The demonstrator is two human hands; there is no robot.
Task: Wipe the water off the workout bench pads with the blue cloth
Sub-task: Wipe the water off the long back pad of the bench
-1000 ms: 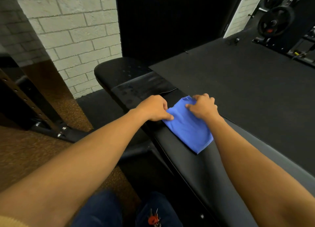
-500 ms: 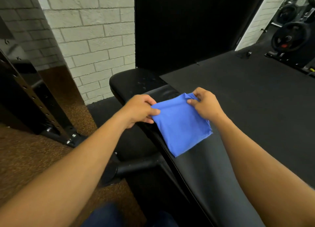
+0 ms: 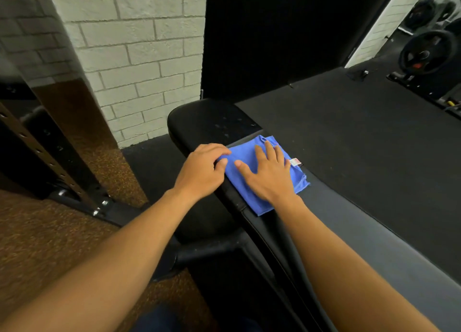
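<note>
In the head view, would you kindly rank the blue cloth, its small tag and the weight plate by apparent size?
1. Blue cloth, partly under both hands.
2. Weight plate, farther away, so its true size is unsure.
3. Tag.

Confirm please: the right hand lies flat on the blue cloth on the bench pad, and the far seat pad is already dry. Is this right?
Not quite. The right hand does lie flat on the blue cloth, but the head view shows water droplets on the far seat pad, so it is not dry.

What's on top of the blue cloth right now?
The right hand lies flat on the blue cloth; the left hand touches its left edge. The pad beneath is covered.
</note>
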